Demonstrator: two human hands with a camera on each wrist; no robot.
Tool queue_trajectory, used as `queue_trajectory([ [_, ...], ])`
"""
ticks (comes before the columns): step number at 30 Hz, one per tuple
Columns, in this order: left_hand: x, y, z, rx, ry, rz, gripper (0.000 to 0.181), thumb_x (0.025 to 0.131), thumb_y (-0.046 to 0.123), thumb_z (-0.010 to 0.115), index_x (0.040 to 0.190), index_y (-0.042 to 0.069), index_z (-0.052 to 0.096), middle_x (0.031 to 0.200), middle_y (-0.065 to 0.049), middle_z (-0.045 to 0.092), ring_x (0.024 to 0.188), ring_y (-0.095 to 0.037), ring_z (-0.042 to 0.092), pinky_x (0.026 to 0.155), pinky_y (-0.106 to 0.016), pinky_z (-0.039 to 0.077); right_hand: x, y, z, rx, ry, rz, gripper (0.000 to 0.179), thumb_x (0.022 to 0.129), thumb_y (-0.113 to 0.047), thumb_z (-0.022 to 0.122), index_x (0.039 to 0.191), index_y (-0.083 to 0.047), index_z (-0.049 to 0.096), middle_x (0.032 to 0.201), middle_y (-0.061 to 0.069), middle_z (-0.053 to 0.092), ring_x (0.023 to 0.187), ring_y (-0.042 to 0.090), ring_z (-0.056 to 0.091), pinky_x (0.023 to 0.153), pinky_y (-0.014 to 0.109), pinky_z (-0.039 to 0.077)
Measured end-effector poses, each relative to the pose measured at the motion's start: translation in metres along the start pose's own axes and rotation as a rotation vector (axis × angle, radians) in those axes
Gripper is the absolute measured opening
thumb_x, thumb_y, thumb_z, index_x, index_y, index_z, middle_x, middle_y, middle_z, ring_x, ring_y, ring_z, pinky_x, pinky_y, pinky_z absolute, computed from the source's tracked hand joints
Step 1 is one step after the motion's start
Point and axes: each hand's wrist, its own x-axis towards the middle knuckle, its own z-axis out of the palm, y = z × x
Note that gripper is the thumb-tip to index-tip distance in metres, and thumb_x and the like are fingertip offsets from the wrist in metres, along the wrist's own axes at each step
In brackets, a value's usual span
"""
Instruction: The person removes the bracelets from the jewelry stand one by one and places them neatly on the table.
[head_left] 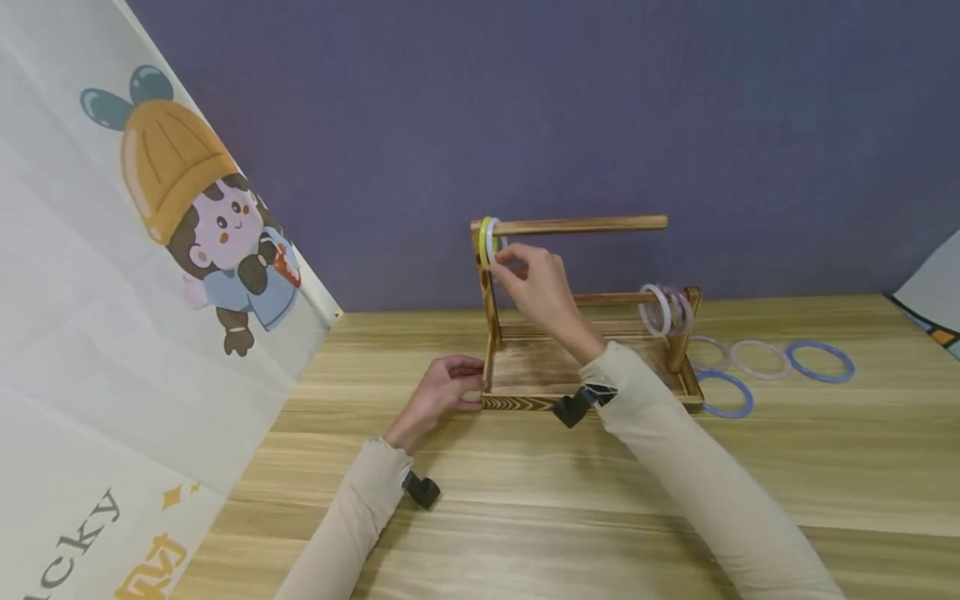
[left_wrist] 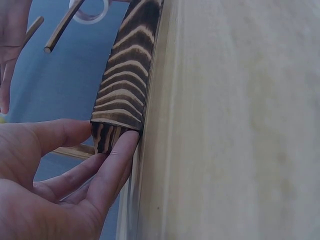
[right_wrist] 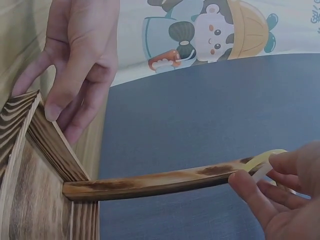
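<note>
A dark-striped wooden bangle rack point(head_left: 517, 402) stands on the table, with an upper and a lower rod. My left hand point(head_left: 444, 388) holds its front left corner, thumb and fingers on either side of the wood point(left_wrist: 117, 112). Up at the left end of the upper rod, my right hand point(head_left: 542, 285) pinches a white bangle point(head_left: 491, 242) between thumb and fingers. Directly left of that bangle, a yellow-green bangle point(head_left: 483, 237) hangs against the upright post. Several bangles, a white one point(head_left: 653, 310) among them, hang at the right end of the lower rod.
Right of the rack lie two blue bangles point(head_left: 821, 362), a pale pink bangle point(head_left: 759, 359) and a pale purple bangle point(head_left: 710, 352). A dark blue-grey wall point(head_left: 570, 108) rises behind the table point(head_left: 525, 517). A printed sheet point(head_left: 82, 333) hangs at the left.
</note>
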Motion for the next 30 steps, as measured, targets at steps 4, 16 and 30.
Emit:
queue_trajectory([
  [4,-0.003,-0.001,-0.001,0.002,0.0,0.003,0.039,0.091,-0.005,0.063,0.129,-0.011,0.055,0.122,-0.029,0.06,0.098,-0.029,0.067,0.079,-0.043,0.064,-0.003,-0.001,0.002,-0.008,0.02,-0.002,0.021,0.099,-0.019,0.063,0.113,-0.003,0.069,0.111,0.013,0.072,0.098,0.027,0.072,0.081,0.037,0.064],
  [16,-0.01,-0.001,-0.004,0.006,-0.026,0.021,0.039,0.091,-0.004,0.062,0.129,-0.012,0.055,0.122,-0.031,0.06,0.097,-0.03,0.068,0.078,-0.043,0.064,-0.005,-0.009,0.0,-0.022,0.143,-0.041,0.019,0.099,-0.014,0.063,0.111,0.0,0.068,0.102,0.012,0.073,0.094,0.021,0.071,0.084,0.031,0.062],
  [30,-0.006,-0.003,-0.002,0.008,-0.011,0.006,0.037,0.092,-0.004,0.062,0.128,-0.01,0.056,0.121,-0.028,0.06,0.096,-0.028,0.067,0.078,-0.042,0.065,-0.011,0.002,-0.031,-0.059,0.168,-0.059,0.019,0.099,-0.013,0.062,0.112,0.0,0.067,0.103,0.013,0.071,0.089,0.021,0.072,0.079,0.033,0.063],
])
